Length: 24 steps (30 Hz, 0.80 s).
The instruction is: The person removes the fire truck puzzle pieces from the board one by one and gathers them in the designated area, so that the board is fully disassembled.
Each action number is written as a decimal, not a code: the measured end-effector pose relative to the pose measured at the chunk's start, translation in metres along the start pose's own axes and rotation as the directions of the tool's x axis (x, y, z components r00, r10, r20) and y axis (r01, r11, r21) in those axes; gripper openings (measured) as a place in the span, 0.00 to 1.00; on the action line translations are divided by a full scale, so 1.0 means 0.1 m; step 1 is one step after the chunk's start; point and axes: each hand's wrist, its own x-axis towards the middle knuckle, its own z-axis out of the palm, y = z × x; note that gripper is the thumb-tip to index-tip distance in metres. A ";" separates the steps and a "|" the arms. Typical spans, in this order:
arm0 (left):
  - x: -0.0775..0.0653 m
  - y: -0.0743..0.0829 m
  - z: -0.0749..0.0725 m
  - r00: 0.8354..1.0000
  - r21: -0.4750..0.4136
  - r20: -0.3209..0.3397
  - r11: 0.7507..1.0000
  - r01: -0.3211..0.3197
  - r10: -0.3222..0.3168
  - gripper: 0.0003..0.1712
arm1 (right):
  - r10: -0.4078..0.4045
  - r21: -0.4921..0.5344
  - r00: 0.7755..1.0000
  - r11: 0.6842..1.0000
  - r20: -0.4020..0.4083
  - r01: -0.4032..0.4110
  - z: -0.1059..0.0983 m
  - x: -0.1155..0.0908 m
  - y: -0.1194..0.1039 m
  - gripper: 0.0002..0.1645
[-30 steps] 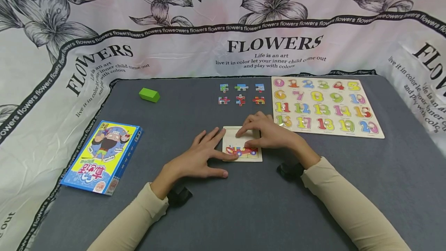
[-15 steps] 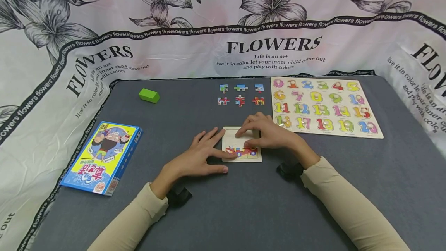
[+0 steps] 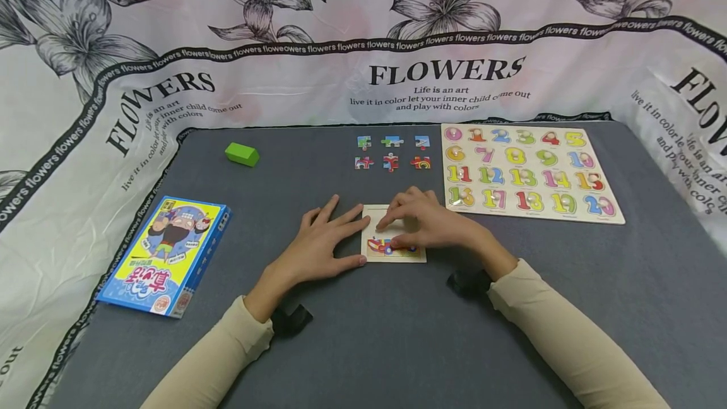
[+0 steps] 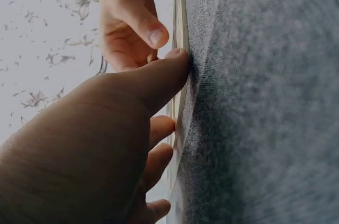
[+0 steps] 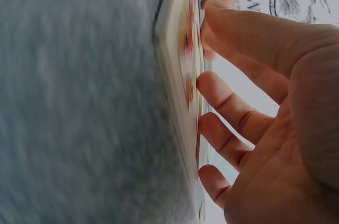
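Observation:
A small wooden puzzle board (image 3: 375, 211) lies flat on the table, its lower half showing a red vehicle picture (image 3: 375, 245) and its upper half plain. My left hand (image 3: 318, 245) rests at its left edge with fingers spread; in the left wrist view the thumb (image 4: 164, 75) touches the board's side. Over the board's right part is my right hand (image 3: 434, 223), thumb near the picture and index finger above the plain area. In the right wrist view its loosely bent fingers (image 5: 228, 105) hold nothing visible, beside the board's edge (image 5: 172, 38).
Several loose jigsaw pieces (image 3: 390, 162) lie in two rows behind the board. A number puzzle board (image 3: 534, 197) stands at back right. On the left are a green block (image 3: 242, 154) and a blue-yellow box (image 3: 165, 257). A flower-printed cloth (image 3: 284, 87) hangs behind the table.
My left hand has drawn back left from the picture to the board's edge. My right hand has shifted slightly left and nearer to me over the board.

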 end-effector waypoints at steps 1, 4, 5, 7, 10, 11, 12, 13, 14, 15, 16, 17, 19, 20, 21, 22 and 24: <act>0.00 0.00 0.00 1.000 0.004 0.007 1.000 0.003 -0.003 0.42 | -0.005 -0.005 1.000 1.000 0.008 0.005 0.01 0.00 -0.01 0.18; 0.00 0.00 0.00 1.000 0.014 0.016 1.000 0.009 -0.009 0.43 | -0.014 -0.025 1.000 1.000 0.025 0.015 0.04 0.00 -0.04 0.19; 0.00 0.00 0.00 1.000 0.016 0.016 1.000 0.009 -0.010 0.43 | -0.014 -0.031 0.999 0.999 0.030 0.015 0.04 0.00 -0.05 0.20; 0.00 0.00 0.00 1.000 0.014 0.015 1.000 0.012 -0.012 0.43 | -0.015 -0.049 0.999 0.999 0.034 0.017 0.05 -0.01 -0.07 0.21; 0.00 0.00 0.01 1.000 0.006 0.013 1.000 0.015 -0.015 0.43 | -0.002 -0.063 0.999 0.998 0.042 0.005 0.06 -0.01 -0.10 0.22; 0.00 0.00 0.01 1.000 0.003 0.013 1.000 0.016 -0.016 0.43 | 0.001 -0.066 0.999 0.998 0.043 0.002 0.06 -0.02 -0.11 0.22; 0.00 0.00 0.01 1.000 0.000 0.013 1.000 0.017 -0.017 0.43 | 0.005 -0.068 0.999 0.998 0.043 -0.002 0.06 -0.02 -0.11 0.22; 0.00 0.00 0.01 1.000 -0.003 0.013 1.000 0.019 -0.019 0.43 | 0.010 -0.068 0.999 0.998 0.043 -0.007 0.06 -0.02 -0.12 0.22; 0.00 0.00 0.01 1.000 -0.004 0.013 1.000 0.020 -0.020 0.44 | 0.012 -0.066 0.999 0.998 0.043 -0.009 0.06 -0.02 -0.12 0.23; 0.00 0.00 0.01 1.000 -0.006 0.013 1.000 0.022 -0.022 0.44 | 0.012 -0.067 0.999 0.998 0.042 -0.009 0.06 -0.02 -0.12 0.23; 0.00 0.00 0.01 1.000 -0.007 0.013 1.000 0.024 -0.024 0.44 | 0.010 -0.069 0.999 0.998 0.040 -0.007 0.07 -0.02 -0.12 0.23; 0.00 0.00 0.01 1.000 -0.008 0.014 1.000 0.026 -0.025 0.44 | 0.008 -0.070 0.999 0.998 0.039 -0.005 0.07 -0.02 -0.13 0.23; 0.00 0.00 0.01 0.999 -0.009 0.014 1.000 0.029 -0.029 0.44 | 0.008 -0.067 0.999 0.998 0.039 -0.006 0.07 -0.02 -0.13 0.23; 0.00 0.00 0.01 0.999 -0.010 0.015 0.999 0.030 -0.030 0.44 | 0.010 -0.065 0.999 0.998 0.039 -0.007 0.07 -0.02 -0.13 0.23; 0.00 0.00 0.01 0.999 -0.012 0.015 0.999 0.031 -0.031 0.44 | 0.012 -0.063 0.999 0.998 0.039 -0.010 0.07 -0.02 -0.13 0.22; 0.00 0.00 0.01 0.999 -0.013 0.015 0.999 0.033 -0.033 0.44 | 0.014 -0.062 0.999 0.998 0.040 -0.012 0.07 -0.02 -0.13 0.22; 0.00 0.00 0.02 0.999 -0.015 0.015 0.999 0.034 -0.034 0.44 | 0.015 -0.054 0.999 0.998 0.038 -0.013 0.08 -0.02 -0.13 0.21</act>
